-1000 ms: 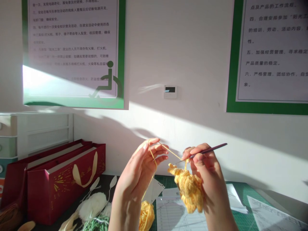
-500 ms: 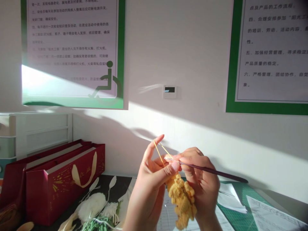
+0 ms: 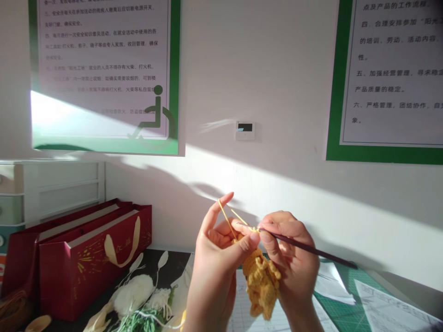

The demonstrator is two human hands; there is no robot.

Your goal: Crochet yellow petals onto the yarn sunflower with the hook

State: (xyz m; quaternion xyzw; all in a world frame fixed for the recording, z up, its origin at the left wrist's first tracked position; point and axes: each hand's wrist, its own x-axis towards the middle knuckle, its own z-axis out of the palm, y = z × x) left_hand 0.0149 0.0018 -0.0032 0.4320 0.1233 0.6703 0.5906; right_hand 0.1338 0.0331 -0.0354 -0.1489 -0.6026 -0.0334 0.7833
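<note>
A ruffled yellow crocheted piece hangs below my hands, its top edge pinched by the thumb and fingers of my left hand. Yellow yarn loops over the raised index finger of that hand and runs down to the piece. My right hand is closed around a crochet hook with a dark handle. The hook's thin metal tip points left, with yellow yarn around its shaft near my left thumb.
Red gift bags stand at the left by a drawer unit. White yarn and green yarn lie on the dark tabletop. Papers rest on a green cutting mat. Posters hang on the wall behind.
The hook has moved slightly, and more yarn now shows around its shaft. My left hand has shifted a little left, and the hanging crocheted piece has swung and turned slightly.
</note>
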